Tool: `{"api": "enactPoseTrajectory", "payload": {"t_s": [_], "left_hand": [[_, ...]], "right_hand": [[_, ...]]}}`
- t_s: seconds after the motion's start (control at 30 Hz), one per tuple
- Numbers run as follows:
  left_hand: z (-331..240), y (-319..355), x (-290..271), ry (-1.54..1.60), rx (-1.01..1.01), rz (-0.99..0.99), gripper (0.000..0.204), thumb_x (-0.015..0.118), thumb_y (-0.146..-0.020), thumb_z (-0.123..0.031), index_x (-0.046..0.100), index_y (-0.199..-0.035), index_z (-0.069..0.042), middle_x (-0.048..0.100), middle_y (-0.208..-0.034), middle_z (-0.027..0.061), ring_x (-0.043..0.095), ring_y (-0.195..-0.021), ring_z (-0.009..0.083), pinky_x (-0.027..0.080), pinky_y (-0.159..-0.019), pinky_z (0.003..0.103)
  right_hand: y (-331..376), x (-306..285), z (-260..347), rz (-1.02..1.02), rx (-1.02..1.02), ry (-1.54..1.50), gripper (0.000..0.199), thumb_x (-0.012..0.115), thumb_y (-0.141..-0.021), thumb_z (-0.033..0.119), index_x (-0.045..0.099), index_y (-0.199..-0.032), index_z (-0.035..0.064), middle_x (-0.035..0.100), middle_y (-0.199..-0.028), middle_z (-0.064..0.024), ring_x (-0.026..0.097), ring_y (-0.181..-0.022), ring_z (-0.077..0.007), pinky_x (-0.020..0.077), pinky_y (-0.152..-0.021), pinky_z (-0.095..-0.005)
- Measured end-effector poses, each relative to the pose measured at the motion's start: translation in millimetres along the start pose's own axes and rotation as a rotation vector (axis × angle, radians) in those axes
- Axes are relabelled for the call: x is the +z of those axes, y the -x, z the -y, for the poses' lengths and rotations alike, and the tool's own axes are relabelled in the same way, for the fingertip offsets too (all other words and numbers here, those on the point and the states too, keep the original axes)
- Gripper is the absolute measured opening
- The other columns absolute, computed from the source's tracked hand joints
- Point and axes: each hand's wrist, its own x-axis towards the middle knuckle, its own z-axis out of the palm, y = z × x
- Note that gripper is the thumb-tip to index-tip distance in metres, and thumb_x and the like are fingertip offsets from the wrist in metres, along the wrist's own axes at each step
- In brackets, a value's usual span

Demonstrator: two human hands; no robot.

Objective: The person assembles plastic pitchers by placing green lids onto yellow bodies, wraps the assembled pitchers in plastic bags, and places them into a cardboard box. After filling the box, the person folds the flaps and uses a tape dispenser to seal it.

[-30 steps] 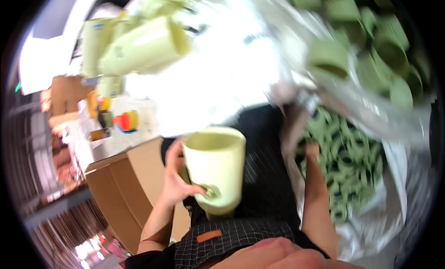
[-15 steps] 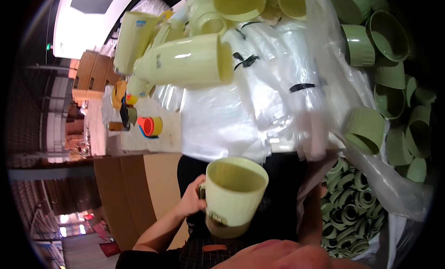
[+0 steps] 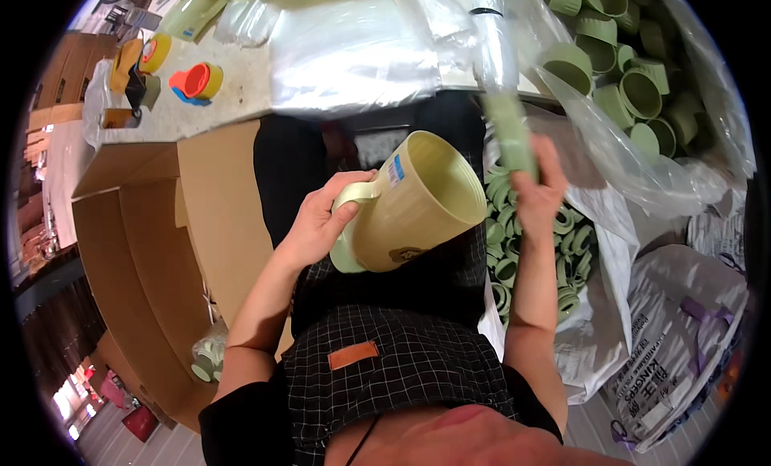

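My left hand (image 3: 325,213) grips a pale green pitcher (image 3: 414,213) by its handle, above my lap. The pitcher tilts with its open mouth toward the upper right; a small blue and white sticker and a dark printed mark are on its side. Off to the right, my right hand (image 3: 540,189) is closed round the lower end of a long, narrow green piece (image 3: 511,133). Motion smears that piece, so its exact kind cannot be made out. It is apart from the pitcher.
Clear plastic bags (image 3: 353,56) lie on the table (image 3: 241,81), left of which sit tape rolls (image 3: 201,81). An open cardboard box (image 3: 144,257) stands at left. On the right are a sack of green rings (image 3: 574,257), green cups (image 3: 642,93) in plastic, and a white woven bag (image 3: 675,329).
The view has tipped down toward my lap. The pitcher has turned and now leans to the right. My right hand has come up with the green piece in it.
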Motion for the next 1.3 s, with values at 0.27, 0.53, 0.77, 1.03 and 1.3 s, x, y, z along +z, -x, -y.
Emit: {"api": "enactPoseTrajectory", "payload": {"t_s": [0.27,0.53,0.77,1.03,1.3], "left_hand": [[6,25,-4,0.055,0.003,-0.001,0.033,0.054,-0.101,-0.019,0.055,-0.131,-0.006,0.065,-0.129,0.0116,0.065,-0.113,0.0248,0.050,-0.096,0.037],[-24,63,49,-0.445,0.122,0.019,0.060,0.067,-0.091,-0.026,0.042,-0.142,-0.008,0.053,-0.140,0.0192,0.069,-0.098,0.0355,0.056,-0.083,0.042],[7,52,15,-0.387,0.240,-0.218,0.057,0.063,-0.093,-0.023,0.041,-0.141,-0.002,0.063,-0.126,0.0193,0.069,-0.094,0.0350,0.057,-0.076,0.043],[-8,50,25,-0.331,0.075,-0.083,0.050,0.060,-0.094,-0.018,0.047,-0.140,-0.003,0.057,-0.134,0.0230,0.060,-0.115,0.0431,0.051,-0.097,0.042],[30,-115,-37,-0.631,0.382,-0.436,0.009,0.072,-0.083,-0.007,0.065,-0.081,-0.002,0.062,-0.082,0.0092,0.058,-0.083,0.0305,0.049,-0.077,0.038]], "right_hand": [[27,26,70,0.408,-0.299,0.055,0.058,0.075,-0.082,0.047,0.070,-0.122,0.0055,0.052,-0.081,-0.0039,0.048,-0.076,-0.0215,0.0389,-0.068,-0.0337],[33,33,80,0.295,0.083,0.145,0.044,0.068,-0.090,0.029,0.067,-0.121,-0.0011,0.058,-0.087,-0.0108,0.055,-0.083,-0.0260,0.0438,-0.077,-0.0352],[32,35,115,0.437,-0.194,0.402,0.044,0.059,-0.094,0.032,0.063,-0.119,-0.0035,0.055,-0.083,-0.0163,0.055,-0.079,-0.0328,0.0451,-0.075,-0.0404],[15,48,92,0.344,0.123,0.393,0.030,0.069,-0.090,0.022,0.065,-0.107,-0.0028,0.061,-0.082,-0.0109,0.056,-0.070,-0.0215,0.0464,-0.067,-0.0348],[-21,35,44,0.521,0.357,-0.075,0.052,0.054,-0.099,0.034,0.050,-0.140,0.0005,0.054,-0.132,-0.0145,0.050,-0.124,-0.0257,0.0357,-0.108,-0.0367]]}}
